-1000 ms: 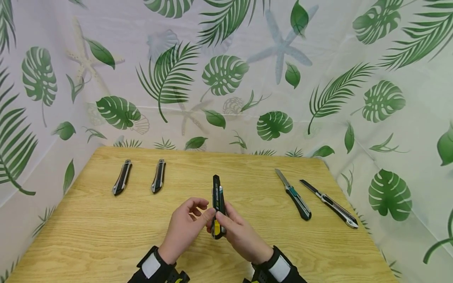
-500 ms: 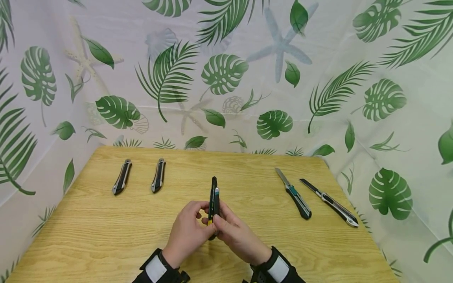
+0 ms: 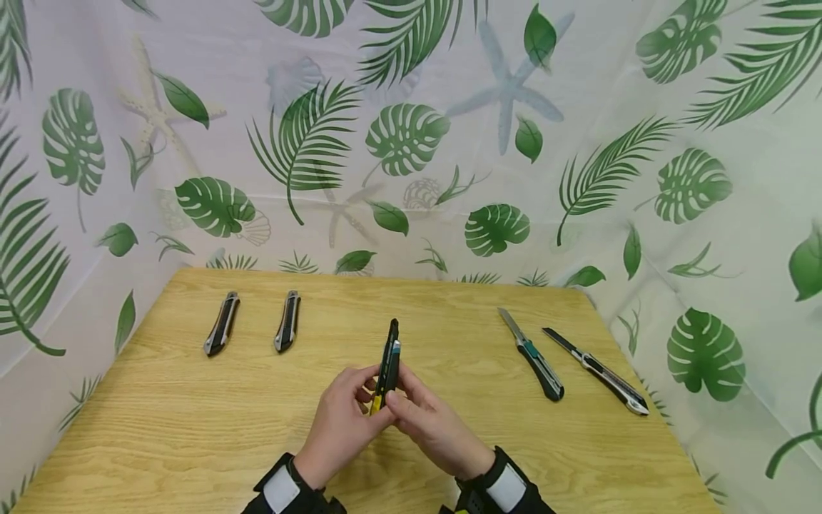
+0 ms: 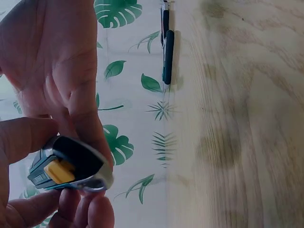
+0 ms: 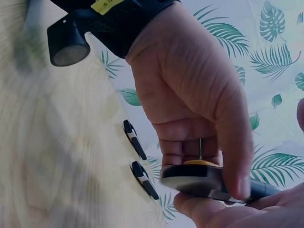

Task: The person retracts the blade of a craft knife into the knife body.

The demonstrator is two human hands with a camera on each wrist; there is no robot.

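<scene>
Hands [image 3: 340,422] gripping knife [image 3: 391,373], above table [image 3: 193,421]; leafy backdrop [image 3: 437,250]

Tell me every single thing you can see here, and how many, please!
Held knife: at least 1, black with a yellow part, between the hands
Short knives: 2, black and silver, table's far left
Teal knife: 1, teal and black, table's right, blade out
Long knife: 1, black and silver, near the right edge
Table: 1, yellowish wood, below everything
Cloth: white with green leaves, around the table
Wristbands: 2, black with white patches, on the wrists
Left hand: 1, bare, gripping
Right hand: 1, bare, gripping
</scene>
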